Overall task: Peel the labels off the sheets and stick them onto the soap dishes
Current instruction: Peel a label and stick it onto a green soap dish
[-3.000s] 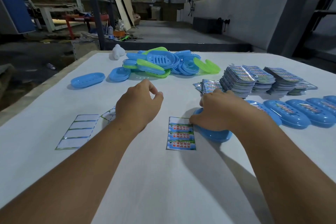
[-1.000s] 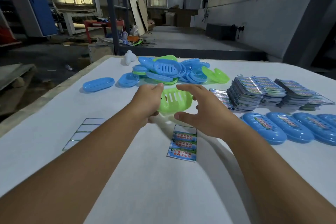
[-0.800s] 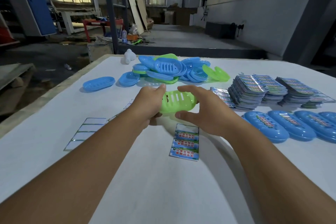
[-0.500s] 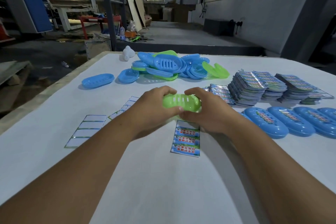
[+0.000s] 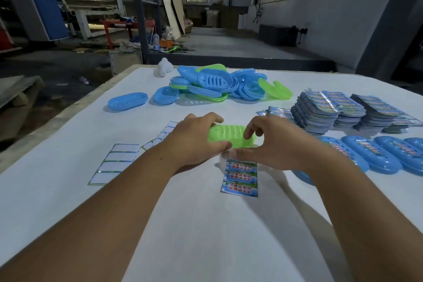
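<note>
A green soap dish (image 5: 229, 136) lies upside down on the white table (image 5: 206, 236) between my hands. My left hand (image 5: 194, 142) grips its left end, fingers over the far side and thumb on the near side. My right hand (image 5: 274, 144) pinches the right part, with curled fingertips on top and the thumb along the near edge. Just in front of the dish lies a label sheet (image 5: 240, 178) with three coloured labels on it. Its top edge is under my thumbs.
Peeled backing sheets (image 5: 114, 162) lie at the left. A pile of blue and green dishes (image 5: 215, 84) and a lone blue dish (image 5: 128, 101) sit at the back. Stacks of label sheets (image 5: 320, 110) and a row of labelled blue dishes (image 5: 370, 155) stand at the right.
My left hand brought a green dish from the pile, both hands turned it over, and it now sits lower, just behind the label sheet. My right fingers have shifted onto its top.
</note>
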The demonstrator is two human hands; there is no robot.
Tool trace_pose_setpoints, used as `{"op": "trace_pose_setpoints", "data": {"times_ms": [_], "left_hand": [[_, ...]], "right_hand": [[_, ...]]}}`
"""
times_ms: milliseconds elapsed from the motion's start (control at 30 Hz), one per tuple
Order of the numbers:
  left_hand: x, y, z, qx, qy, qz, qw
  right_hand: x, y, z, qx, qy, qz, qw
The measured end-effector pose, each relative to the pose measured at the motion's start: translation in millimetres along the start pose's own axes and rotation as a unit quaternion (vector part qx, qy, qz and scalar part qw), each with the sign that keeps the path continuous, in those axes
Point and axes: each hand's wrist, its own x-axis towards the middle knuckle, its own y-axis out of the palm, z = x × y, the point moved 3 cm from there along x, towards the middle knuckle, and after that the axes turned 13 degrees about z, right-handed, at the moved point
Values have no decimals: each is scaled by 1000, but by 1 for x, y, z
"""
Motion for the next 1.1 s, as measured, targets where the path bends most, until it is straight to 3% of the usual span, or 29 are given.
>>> {"op": "trace_pose_setpoints", "data": {"times_ms": [167,633,733,800,867,933,1100], "left_hand": [[-1,-1,-2,15,-8,-4,1000],[-2,-1,-5,5,7,-21,1000],[-2,-2,-8,19,32,-42,998],[-3,-5,-11,-36,48,-79,995],[-7,-7,-14,-167,57,-117,977],[-10,-7,-18,-274,60,-107,954],[-15,-7,-25,-323,60,-87,941]], "right_hand": [[-13,5,7,-33,44,112,992],[-8,8,13,-1,25,112,993],[-6,10,12,58,-6,91,994],[-3,7,11,129,-24,60,990],[1,0,7,163,-24,14,986],[4,-4,2,208,-18,-23,978],[7,-5,-2,341,-30,-57,938]]}}
